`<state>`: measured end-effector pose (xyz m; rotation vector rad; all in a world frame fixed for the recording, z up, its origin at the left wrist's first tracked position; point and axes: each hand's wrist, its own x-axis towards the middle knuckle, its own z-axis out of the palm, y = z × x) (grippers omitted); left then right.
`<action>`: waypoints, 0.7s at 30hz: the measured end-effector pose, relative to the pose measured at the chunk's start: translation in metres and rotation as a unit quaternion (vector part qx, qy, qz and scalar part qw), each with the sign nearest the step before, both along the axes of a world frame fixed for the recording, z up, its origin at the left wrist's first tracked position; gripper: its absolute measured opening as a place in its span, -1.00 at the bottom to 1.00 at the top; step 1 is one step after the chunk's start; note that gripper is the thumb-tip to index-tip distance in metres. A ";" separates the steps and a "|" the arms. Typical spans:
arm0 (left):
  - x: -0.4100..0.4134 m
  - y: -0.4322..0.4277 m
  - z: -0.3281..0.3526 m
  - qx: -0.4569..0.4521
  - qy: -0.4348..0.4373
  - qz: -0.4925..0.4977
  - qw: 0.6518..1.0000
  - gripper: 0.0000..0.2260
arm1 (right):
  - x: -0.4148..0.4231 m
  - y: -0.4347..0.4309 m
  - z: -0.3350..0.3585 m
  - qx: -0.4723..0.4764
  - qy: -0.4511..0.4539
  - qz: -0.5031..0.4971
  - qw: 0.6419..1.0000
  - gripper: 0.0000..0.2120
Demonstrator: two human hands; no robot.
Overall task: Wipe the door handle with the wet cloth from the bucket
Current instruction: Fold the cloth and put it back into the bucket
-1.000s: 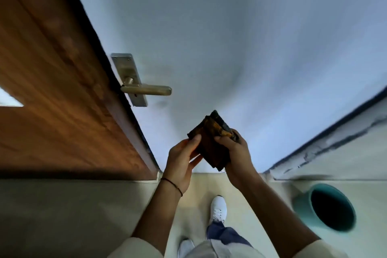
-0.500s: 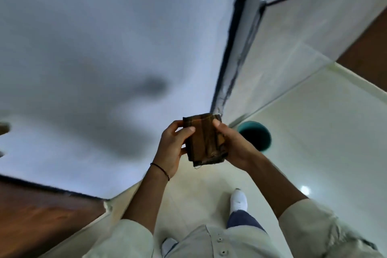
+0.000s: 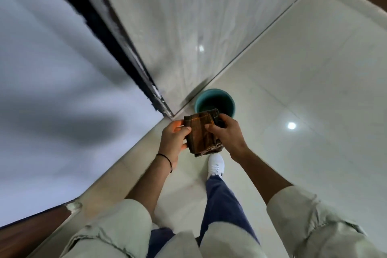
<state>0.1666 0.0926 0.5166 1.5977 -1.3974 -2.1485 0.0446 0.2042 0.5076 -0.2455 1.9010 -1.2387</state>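
Observation:
A folded brown checked cloth (image 3: 201, 134) is held between both hands at chest height. My left hand (image 3: 172, 142) pinches its left edge with thumb and fingers. My right hand (image 3: 228, 134) grips its right side, thumb on top. A teal bucket (image 3: 231, 101) stands on the floor just beyond the cloth, against the corner of a marble wall; the cloth overlaps its near rim in view. The door handle is out of view.
A white door face (image 3: 52, 90) fills the left, bordered by a dark frame strip (image 3: 109, 33). A marble wall panel (image 3: 199, 16) rises behind the bucket. Glossy pale floor tiles (image 3: 303, 111) spread to the right. My white shoe (image 3: 216, 164) steps forward below the cloth.
The view has swung right, away from the door handle, which has left the frame. The bucket now sits centre, directly beyond the cloth. Both hands keep hold of the cloth.

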 end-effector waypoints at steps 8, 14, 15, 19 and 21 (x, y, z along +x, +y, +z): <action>-0.120 -0.001 -0.135 0.039 -0.061 -0.005 0.997 -0.74 | -0.114 -0.002 -0.150 0.095 -0.028 -0.009 0.995 -0.83; -0.177 -0.020 -0.268 0.048 -0.081 0.011 0.996 -0.68 | -0.170 -0.024 -0.289 0.146 -0.025 0.047 0.988 -0.64; -0.184 -0.025 -0.290 0.045 -0.082 0.014 0.996 -0.68 | -0.178 -0.029 -0.312 0.154 -0.024 0.057 0.986 -0.60; -0.206 -0.042 -0.369 0.039 -0.093 0.013 0.995 -0.67 | -0.208 -0.051 -0.389 0.174 -0.026 0.083 0.981 -0.59; -0.215 -0.051 -0.403 0.040 -0.099 0.007 0.994 -0.66 | -0.218 -0.061 -0.422 0.183 -0.024 0.089 0.979 -0.59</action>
